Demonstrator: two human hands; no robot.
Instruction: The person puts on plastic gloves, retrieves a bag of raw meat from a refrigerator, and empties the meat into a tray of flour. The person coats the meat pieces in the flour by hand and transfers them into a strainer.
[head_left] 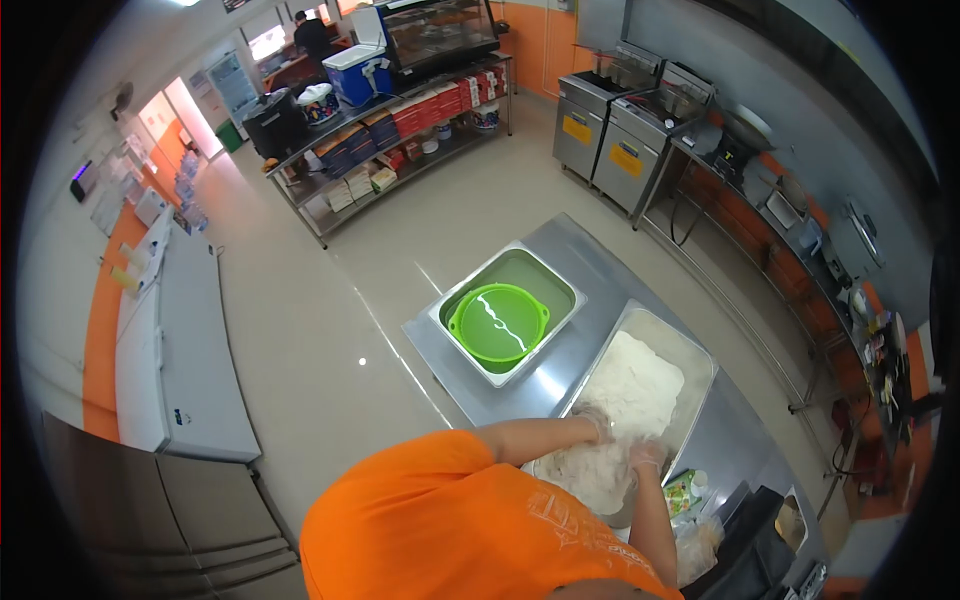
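Observation:
A deep metal tray [702,372] on the steel table holds white flour [632,370], heaped toward its far end. Nearer my body, a lumpier, floury mass [582,474] fills the tray. My left hand [596,424] reaches in over the left side, at the border between the heap and this mass. Opposite it, my right hand [648,456] is at the right side of the mass. Both seem to wear clear plastic gloves. Flour and blur hide the fingers, so their grip does not show.
Left of the flour tray stands another metal pan [566,290] holding a green basin-like strainer [500,322]. A green-and-white packet [684,492], a plastic bag [698,548] and a black item [745,545] lie to the right. Fryers [625,150] and a shelf rack stand beyond; a person [312,38] is far off.

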